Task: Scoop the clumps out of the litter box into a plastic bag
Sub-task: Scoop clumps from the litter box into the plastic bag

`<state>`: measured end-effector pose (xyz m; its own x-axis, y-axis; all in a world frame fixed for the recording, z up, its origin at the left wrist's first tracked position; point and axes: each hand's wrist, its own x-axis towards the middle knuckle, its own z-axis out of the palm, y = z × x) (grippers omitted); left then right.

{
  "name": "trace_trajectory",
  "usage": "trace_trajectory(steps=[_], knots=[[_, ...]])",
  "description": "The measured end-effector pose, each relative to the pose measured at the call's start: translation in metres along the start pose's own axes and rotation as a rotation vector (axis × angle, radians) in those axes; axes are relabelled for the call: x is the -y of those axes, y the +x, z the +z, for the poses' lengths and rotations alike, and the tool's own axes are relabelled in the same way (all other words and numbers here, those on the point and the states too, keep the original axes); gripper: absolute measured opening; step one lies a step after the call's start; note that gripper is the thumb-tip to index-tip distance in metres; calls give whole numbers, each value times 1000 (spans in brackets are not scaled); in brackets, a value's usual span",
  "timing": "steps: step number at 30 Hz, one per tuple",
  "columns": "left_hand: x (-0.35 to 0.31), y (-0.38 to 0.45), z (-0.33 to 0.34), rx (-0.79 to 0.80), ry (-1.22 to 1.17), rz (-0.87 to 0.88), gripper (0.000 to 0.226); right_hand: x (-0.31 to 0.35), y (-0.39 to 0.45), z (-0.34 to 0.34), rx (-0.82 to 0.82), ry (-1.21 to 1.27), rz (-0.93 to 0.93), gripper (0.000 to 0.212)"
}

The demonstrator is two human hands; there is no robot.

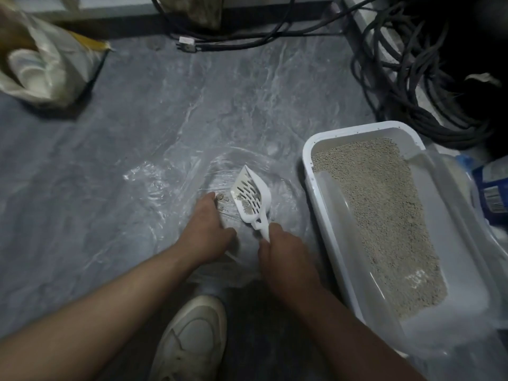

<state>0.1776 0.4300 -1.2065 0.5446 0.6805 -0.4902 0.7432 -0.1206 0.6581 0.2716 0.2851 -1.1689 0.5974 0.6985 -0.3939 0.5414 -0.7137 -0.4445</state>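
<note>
A white slotted scoop (pixel 250 198) hangs tilted over a clear plastic bag (pixel 176 185) lying on the grey floor. My right hand (pixel 286 257) grips the scoop's handle. A little grey litter sticks inside the scoop. Small clumps (pixel 222 199) lie in the bag just left of the scoop. My left hand (pixel 204 229) holds the bag's edge beside those clumps, fingers curled on the plastic. The white litter box (pixel 310 171), filled with beige litter (pixel 384 215), stands to the right of both hands.
A white and yellow sack (pixel 52 64) sits at the far left. Black cables (pixel 412 78) coil behind the litter box, and a plug (pixel 187 44) lies at the back. A blue-labelled package (pixel 492 185) sits right of the box. My white shoe (pixel 192 339) is below the hands.
</note>
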Motion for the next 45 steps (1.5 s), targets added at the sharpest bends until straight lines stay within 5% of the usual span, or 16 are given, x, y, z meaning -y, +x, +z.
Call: trace_trajectory(steps=[4, 24, 30, 35, 42, 45], knots=[[1, 0, -1, 20, 13, -23, 86, 1, -4, -1, -134, -44, -64, 20], [-11, -1, 1, 2, -5, 17, 62, -16, -21, -7, -193, -234, -38, 22], [-22, -3, 6, -44, -2, 71, 82, -16, -24, -19, -302, 99, -19, 19], [-44, -1, 18, -84, -108, 159, 73, -5, -28, -51, -379, 476, 56, 15], [-108, -13, 53, 40, -262, 238, 80, -35, -22, -120, -478, 805, 247, 14], [-134, -18, 73, 116, -257, 310, 71, -79, -25, -148, -427, 737, 387, 16]])
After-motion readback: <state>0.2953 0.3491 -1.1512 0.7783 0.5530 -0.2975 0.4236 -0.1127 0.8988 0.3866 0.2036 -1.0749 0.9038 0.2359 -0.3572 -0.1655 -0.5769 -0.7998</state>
